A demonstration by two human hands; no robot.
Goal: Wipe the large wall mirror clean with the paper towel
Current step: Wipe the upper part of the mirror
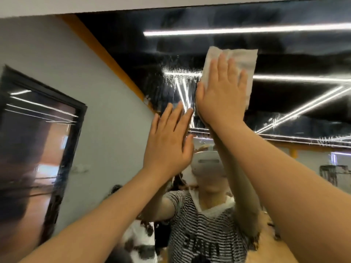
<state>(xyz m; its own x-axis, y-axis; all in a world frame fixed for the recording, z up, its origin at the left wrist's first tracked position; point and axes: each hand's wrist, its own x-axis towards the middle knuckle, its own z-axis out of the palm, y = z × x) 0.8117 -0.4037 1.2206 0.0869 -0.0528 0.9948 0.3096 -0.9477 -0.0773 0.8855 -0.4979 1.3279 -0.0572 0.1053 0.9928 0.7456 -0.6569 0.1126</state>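
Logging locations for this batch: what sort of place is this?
Probably a dance or fitness studio: a large wall mirror reflecting long ceiling light strips, a black ceiling and an open floor. A paper towel is pressed against the glass.

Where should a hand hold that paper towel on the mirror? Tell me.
Flat palm on the paper towel middle, coming straight at the glass, as the right hand does: it lies spread flush on the mirror, leaving no edge to pinch. Left hand stays off it.
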